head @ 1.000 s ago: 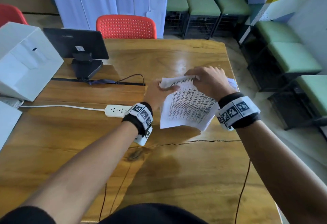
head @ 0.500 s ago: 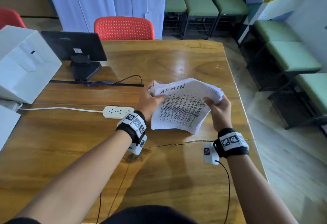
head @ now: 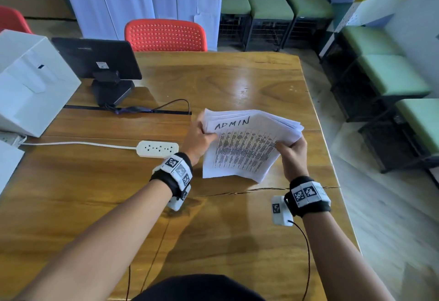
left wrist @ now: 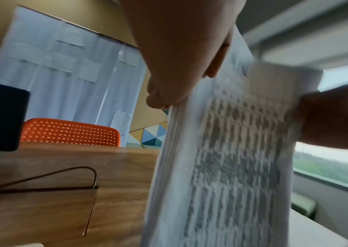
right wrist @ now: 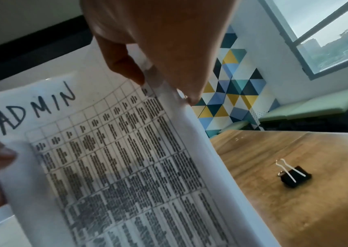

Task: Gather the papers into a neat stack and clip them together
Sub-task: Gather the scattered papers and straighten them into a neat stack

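A stack of printed papers (head: 247, 143), its top sheet marked "ADMIN" above a table of text, is held up off the wooden table (head: 95, 205), tilted towards me. My left hand (head: 198, 138) grips the stack's left edge, thumb on the top sheet. My right hand (head: 291, 151) pinches the right edge. The papers (left wrist: 221, 158) fill the left wrist view, blurred. In the right wrist view the papers (right wrist: 116, 158) stand in front, and a black binder clip (right wrist: 295, 175) with silver handles lies on the table beyond them. The clip is hidden in the head view.
A white power strip (head: 158, 148) with its cord lies left of my left hand. A black screen on a stand (head: 99, 63) and a white box (head: 31, 82) stand at the back left. A red chair (head: 166, 35) is behind the table. The table's right edge (head: 318, 120) is close.
My right hand has come off the top of the papers and now holds their right edge. The stack has been lifted from the table and squared up between both hands.
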A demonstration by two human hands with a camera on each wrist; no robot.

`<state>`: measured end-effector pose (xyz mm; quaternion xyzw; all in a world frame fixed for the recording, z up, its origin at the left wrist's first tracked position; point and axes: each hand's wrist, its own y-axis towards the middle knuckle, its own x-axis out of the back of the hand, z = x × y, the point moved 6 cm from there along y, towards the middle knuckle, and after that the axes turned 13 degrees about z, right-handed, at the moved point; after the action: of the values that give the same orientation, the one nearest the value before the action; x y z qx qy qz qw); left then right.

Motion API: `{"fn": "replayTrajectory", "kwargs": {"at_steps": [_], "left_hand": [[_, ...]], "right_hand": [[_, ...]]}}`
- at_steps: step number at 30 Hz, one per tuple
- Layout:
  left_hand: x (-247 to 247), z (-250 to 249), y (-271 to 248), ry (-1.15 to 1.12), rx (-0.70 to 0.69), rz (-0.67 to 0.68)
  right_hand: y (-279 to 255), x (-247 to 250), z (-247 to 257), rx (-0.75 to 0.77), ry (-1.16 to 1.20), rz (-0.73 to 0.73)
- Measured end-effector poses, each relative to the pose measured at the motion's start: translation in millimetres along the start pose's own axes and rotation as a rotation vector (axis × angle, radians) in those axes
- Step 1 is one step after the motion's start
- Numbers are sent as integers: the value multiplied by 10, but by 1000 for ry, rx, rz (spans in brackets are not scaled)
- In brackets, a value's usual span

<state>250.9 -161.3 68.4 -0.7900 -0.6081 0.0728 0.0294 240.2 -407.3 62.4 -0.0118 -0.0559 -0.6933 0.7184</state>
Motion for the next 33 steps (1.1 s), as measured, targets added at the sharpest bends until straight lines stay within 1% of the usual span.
{"fn": "replayTrajectory", "kwargs": {"at_steps": [3, 6, 8, 9, 12, 13, 15, 17, 19, 21, 23, 25, 27, 29, 30, 32, 33], "left_hand": [[-84, 8, 18, 20, 5, -44], [-20, -124, 14, -10, -37, -148], [59, -129, 12, 0, -53, -181], [76, -70, 17, 11, -34, -177], [66, 178, 39, 21, 129, -189], [71, 203, 54, 26, 151, -218], [89, 118, 83, 15, 102, -267], [121, 58, 111, 12, 41, -265], [136, 135, 103, 60, 73, -223], [124, 256, 68, 59, 120, -196], [150, 348, 63, 15, 137, -220], [172, 388, 49, -2, 131, -229], [154, 402, 42, 44, 122, -189], [89, 431, 32, 104, 135, -131], [66, 423, 46, 129, 143, -125], [82, 368, 98, 124, 164, -164], [120, 325, 119, 119, 163, -195]], "right_hand": [[54, -68, -29, -9, -55, -40], [76, -54, 125, 48, -54, -77], [58, -36, 206, 90, -35, -84], [55, -47, 181, 90, -39, -80], [83, -171, 27, 28, -95, -94], [104, -196, 8, 18, -126, -109], [139, -191, 25, 34, -128, -147], [141, -145, 19, 50, -73, -133], [114, -159, -79, 22, -39, -57], [78, -217, -208, -38, -82, 3], [83, -235, -232, -50, -132, -9], [82, -217, -247, -45, -103, -21], [67, -233, -313, -57, -61, 21], [54, -275, -392, -91, -95, 55], [76, -273, -412, -97, -129, 51], [149, -240, -376, -99, -156, 38], [185, -220, -349, -107, -143, 54]]}}
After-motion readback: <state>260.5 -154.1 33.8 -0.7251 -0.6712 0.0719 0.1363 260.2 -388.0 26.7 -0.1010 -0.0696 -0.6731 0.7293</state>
